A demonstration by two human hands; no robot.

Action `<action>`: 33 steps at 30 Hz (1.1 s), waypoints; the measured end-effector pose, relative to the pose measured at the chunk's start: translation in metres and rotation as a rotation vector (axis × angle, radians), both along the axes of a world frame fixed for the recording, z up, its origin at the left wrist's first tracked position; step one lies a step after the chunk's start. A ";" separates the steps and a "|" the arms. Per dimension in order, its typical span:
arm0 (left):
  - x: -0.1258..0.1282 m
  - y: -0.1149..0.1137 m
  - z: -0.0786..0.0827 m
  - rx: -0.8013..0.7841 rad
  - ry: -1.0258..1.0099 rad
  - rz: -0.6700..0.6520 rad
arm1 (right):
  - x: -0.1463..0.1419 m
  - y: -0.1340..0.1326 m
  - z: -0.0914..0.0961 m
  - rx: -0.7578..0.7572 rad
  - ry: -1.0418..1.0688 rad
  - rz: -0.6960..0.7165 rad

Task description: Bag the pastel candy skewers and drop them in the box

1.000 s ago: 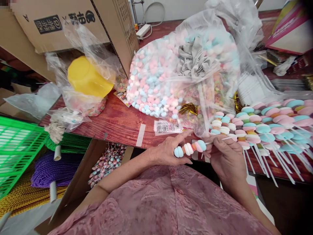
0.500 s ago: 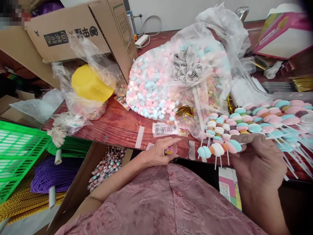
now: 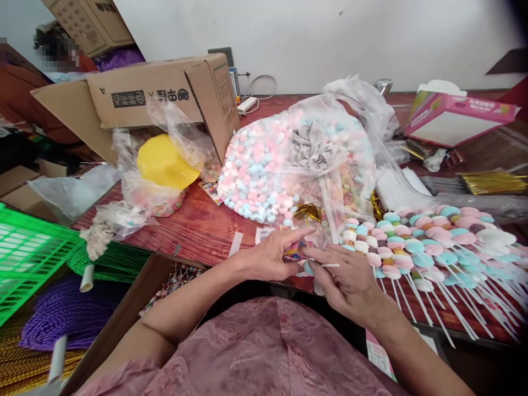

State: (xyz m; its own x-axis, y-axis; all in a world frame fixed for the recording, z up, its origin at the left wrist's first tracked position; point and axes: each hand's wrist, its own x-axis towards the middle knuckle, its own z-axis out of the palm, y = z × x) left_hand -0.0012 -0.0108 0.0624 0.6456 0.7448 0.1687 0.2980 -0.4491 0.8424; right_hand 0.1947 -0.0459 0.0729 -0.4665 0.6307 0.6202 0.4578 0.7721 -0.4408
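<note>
My left hand (image 3: 268, 257) is closed round a small, colourful printed clear wrapper (image 3: 295, 251) at the table's front edge. Close beside it, my right hand (image 3: 350, 283) pinches a marshmallow skewer; its white stick (image 3: 330, 265) and a blue marshmallow (image 3: 308, 268) show between the hands. The fingers hide most of the skewer, and I cannot tell how far it is inside the wrapper. Right of my right hand, many marshmallow skewers (image 3: 421, 247) lie in rows with their sticks towards me. Behind my hands rests a big clear bag of pastel marshmallows (image 3: 259, 165).
A cardboard box (image 3: 165, 93) and a yellow bowl-shaped thing (image 3: 165, 162) in plastic stand at left. Below are a green basket (image 3: 33, 258), purple cords (image 3: 61, 302) and a carton of wrapped sweets (image 3: 177, 283). A pink box (image 3: 457, 115) sits back right. Another person (image 3: 37, 104) is far left.
My right hand has moved left from the rows, carrying the marshmallow skewer to the wrapper in my left hand. The view has tilted up a little.
</note>
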 end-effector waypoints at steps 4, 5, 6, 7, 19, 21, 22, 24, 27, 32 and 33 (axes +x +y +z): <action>-0.001 0.001 0.007 0.040 -0.049 -0.031 | -0.004 0.005 0.000 0.008 -0.036 0.010; -0.002 0.001 0.008 0.039 -0.048 -0.029 | -0.004 0.006 0.000 0.020 -0.025 0.005; -0.003 0.001 0.008 0.033 -0.041 -0.025 | -0.004 0.007 0.001 0.030 -0.011 -0.004; -0.004 0.001 0.008 0.024 -0.031 -0.021 | -0.005 0.007 0.002 0.039 0.002 -0.016; -0.027 0.005 -0.009 0.038 -0.091 0.006 | -0.012 0.021 0.001 -0.068 -0.237 0.015; -0.038 0.006 -0.010 0.069 -0.093 0.053 | -0.010 0.027 0.004 -0.057 -0.200 0.014; -0.042 0.005 -0.012 0.092 -0.100 0.068 | -0.009 0.029 0.005 -0.052 -0.193 0.007; -0.050 0.004 -0.014 0.136 -0.127 0.077 | -0.010 0.031 0.007 -0.044 -0.203 -0.005; -0.053 0.000 -0.014 0.130 -0.132 0.071 | -0.014 0.031 0.006 -0.046 -0.240 0.007; -0.049 -0.004 -0.018 -0.077 -0.150 0.079 | -0.020 0.029 0.001 -0.073 -0.271 0.011; -0.047 -0.005 -0.020 -0.140 -0.177 0.085 | -0.020 0.028 0.000 -0.084 -0.279 0.009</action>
State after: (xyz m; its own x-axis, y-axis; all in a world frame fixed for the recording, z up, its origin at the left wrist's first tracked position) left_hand -0.0484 -0.0154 0.0422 0.5489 0.8194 0.1652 0.1715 -0.3038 0.9372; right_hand 0.1744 -0.0175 0.0731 -0.6179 0.6692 0.4127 0.5635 0.7430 -0.3611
